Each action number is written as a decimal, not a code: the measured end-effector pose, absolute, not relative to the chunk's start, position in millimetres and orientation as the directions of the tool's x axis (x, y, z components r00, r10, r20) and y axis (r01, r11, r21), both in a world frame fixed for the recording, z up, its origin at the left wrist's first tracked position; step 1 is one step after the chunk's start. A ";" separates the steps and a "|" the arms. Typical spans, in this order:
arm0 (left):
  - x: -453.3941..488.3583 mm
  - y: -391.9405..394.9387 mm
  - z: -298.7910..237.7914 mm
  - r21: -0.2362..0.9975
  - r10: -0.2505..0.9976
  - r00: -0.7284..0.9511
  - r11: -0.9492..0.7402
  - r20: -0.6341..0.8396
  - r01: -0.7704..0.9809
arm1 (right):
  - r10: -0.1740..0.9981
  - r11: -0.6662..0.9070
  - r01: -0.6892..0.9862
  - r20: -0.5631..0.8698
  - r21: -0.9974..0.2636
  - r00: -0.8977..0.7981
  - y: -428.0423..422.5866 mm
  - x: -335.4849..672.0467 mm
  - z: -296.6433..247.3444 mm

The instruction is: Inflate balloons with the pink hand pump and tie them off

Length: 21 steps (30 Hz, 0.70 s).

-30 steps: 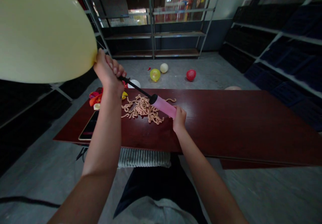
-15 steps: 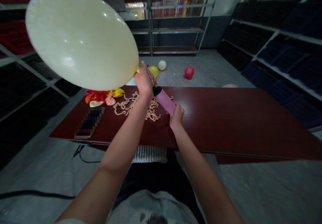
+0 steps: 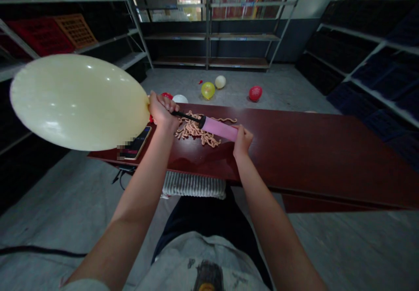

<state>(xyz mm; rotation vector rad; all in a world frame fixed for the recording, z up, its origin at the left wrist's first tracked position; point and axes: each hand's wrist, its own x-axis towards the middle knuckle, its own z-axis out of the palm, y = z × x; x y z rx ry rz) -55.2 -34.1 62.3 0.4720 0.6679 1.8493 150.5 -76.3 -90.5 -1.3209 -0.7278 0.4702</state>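
A large pale yellow balloon (image 3: 78, 103) swells out to the left of my left hand (image 3: 163, 110), its neck at my fingers. That hand is closed round the end of a balloon pump, at the balloon's neck. The pump's black rod shows between my hands. My right hand (image 3: 242, 140) grips the far end of the pink pump barrel (image 3: 219, 128). Beneath the pump, a tangle of beige twisted balloons or cords (image 3: 193, 129) lies on the dark red table (image 3: 314, 151).
A phone (image 3: 139, 145) lies at the table's left, partly behind the balloon. Beyond the table, a yellow balloon (image 3: 207, 90), a white balloon (image 3: 220, 82) and a red balloon (image 3: 255, 93) rest on the floor. Shelves with crates (image 3: 75, 29) stand at both sides.
My left hand and the balloon have moved left and down, away from my right hand. The pump has been drawn out, so its black rod now shows. The view has shifted too.
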 end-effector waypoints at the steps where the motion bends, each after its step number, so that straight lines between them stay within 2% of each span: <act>1: -63.4 -33.1 66.0 0.638 0.932 -0.363 -0.284 0.008 -0.716 | 0.683 0.211 0.097 0.218 -0.973 0.697 -76.4 150.1 -90.2; 5: -90.2 -30.1 84.5 0.613 0.923 -0.383 -0.325 0.039 -0.720 | 0.693 0.220 0.063 0.201 -0.974 0.692 -75.3 149.3 -91.2; 10: -88.0 -30.6 114.1 0.663 0.908 -0.395 -0.383 0.141 -0.643 | 0.720 0.232 -0.039 0.145 -0.972 0.678 -68.8 152.7 -98.5; 13: -65.5 -25.1 123.3 0.701 0.890 -0.413 -0.420 0.193 -0.576 | 0.697 0.215 -0.062 0.108 -0.975 0.709 -64.8 157.5 -103.6; 17: -26.6 -6.4 115.9 0.723 0.876 -0.448 -0.426 0.179 -0.544 | 0.640 0.236 -0.075 0.097 -0.969 0.762 -62.5 162.8 -108.3; 21: 17.0 7.3 93.9 0.740 0.909 -0.375 -0.376 0.180 -0.557 | 0.675 0.221 -0.096 0.081 -0.970 0.734 -61.3 163.2 -110.8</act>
